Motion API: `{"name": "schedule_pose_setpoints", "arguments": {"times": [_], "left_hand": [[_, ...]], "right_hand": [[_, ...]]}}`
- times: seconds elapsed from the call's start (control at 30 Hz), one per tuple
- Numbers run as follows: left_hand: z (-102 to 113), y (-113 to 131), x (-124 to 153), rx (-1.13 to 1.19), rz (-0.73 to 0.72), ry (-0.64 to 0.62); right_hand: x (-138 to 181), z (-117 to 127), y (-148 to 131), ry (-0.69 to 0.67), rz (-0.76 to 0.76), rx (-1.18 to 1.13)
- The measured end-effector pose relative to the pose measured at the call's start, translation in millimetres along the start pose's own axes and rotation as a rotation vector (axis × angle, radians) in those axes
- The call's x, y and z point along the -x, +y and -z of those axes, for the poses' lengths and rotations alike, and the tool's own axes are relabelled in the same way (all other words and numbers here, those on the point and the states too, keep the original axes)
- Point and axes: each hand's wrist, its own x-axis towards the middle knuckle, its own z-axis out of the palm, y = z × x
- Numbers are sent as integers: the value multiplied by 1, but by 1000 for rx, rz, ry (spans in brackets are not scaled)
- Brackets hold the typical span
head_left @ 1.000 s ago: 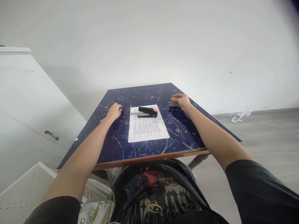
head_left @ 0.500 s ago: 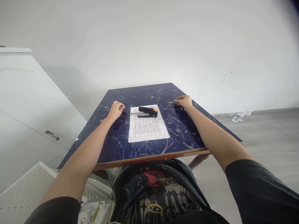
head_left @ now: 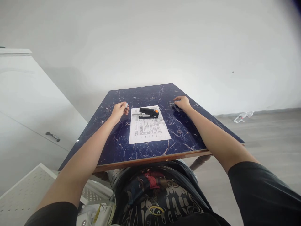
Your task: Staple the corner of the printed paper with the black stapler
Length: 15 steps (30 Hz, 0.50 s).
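A small pale grey block (head_left: 126, 105), perhaps a strip of staples, is pinched between thumb and fingers of my left hand (head_left: 119, 111), just left of the papers. On the printed sheets (head_left: 150, 131) lies a black stapler (head_left: 149, 113) with an orange patch, its top arm raised and its metal rail pointing left. My right hand (head_left: 182, 103) is at the table's right side, fingers bent together and low over the surface. Whatever may be at its fingertips is too small and dark to make out.
The dark blue marbled table (head_left: 141, 153) stands against a white wall. To the left is a white cabinet (head_left: 28, 103) with a dark handle (head_left: 53, 136). A white perforated piece (head_left: 28, 188) sits low at left. Clear plastic (head_left: 243, 117) lies on the floor at right.
My left hand has moved slightly right and turned, bringing the pale block into view. My right hand has shifted a little left, and the dark thing at its fingertips is less visible.
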Motion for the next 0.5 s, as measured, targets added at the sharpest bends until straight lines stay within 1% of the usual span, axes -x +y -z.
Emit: {"name": "schedule_pose_setpoints", "arguments": {"times": [0.1,0.2,0.3,0.4,0.5], "left_hand": [[-6,5,3,148,56,-80],[-7,6,3,253,125,-90],[-5,4,1,310,139,-105],[-3,3,2,294,112,-138],[-4,2,4,187,59,-157]], "right_hand": [[0,0,0,-15,2,13],[-1,0,0,-29,-3,23],[0,1,-1,-45,-4,30],[0,2,-1,-58,4,35],[0,1,-1,-68,10,39]]}}
